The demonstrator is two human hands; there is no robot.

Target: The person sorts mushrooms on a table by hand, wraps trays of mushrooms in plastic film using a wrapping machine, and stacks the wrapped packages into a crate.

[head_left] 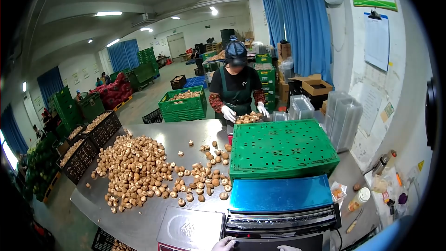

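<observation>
My left hand [224, 244], in a pale glove, is at the bottom edge, by the front left corner of a wrapping machine [278, 218]. Its visible fingers are bent together; whatever they hold is hidden. Only a small part of my right hand [289, 248] shows, at the bottom edge in front of the machine's dark front plate, its fingers mostly cut off. The machine has a shiny blue top. Left of it lies a flat silver scale [189, 228]. Brown mushrooms [139, 169] form a large heap on the steel table [162, 130], with looser ones towards the machine.
Behind the machine is an upturned green crate [283, 146]. A person [237, 83] in white gloves handles mushrooms across the table. Clear plastic trays [343, 118] stand stacked at right, near a white-lidded jar [360, 199]. Black crates [79, 158] of mushrooms stand left.
</observation>
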